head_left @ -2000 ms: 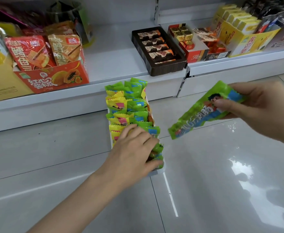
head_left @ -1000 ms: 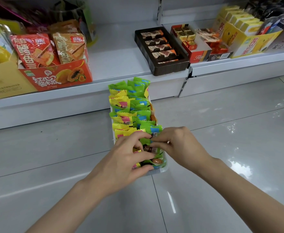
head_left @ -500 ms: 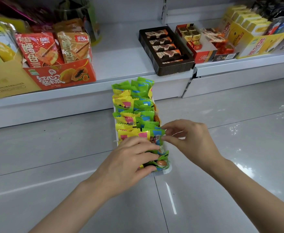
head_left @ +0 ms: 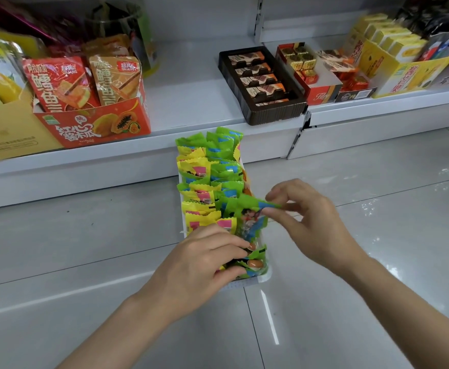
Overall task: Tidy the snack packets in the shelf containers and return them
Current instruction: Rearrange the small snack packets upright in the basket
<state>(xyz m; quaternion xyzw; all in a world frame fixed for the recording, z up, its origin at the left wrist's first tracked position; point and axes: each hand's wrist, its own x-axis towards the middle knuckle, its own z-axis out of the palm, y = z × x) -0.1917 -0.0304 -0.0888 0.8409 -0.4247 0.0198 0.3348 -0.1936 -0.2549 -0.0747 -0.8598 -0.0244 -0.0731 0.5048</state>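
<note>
Snack packets [head_left: 209,179] upright in tray [head_left: 247,283]

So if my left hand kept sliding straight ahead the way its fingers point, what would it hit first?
Probably the green packet pinched by your right hand, standing just beyond the left hand fingertips in the white tray; depth is uncertain.

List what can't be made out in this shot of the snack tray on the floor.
Head view:
- Near packets in the white tray: covered by the left hand.
- The pinched end of the green packet: hidden under the right hand fingertips.
- Yellow boxes top right: partly cut off by the frame edge.
- Packet print: too small to read.
</note>
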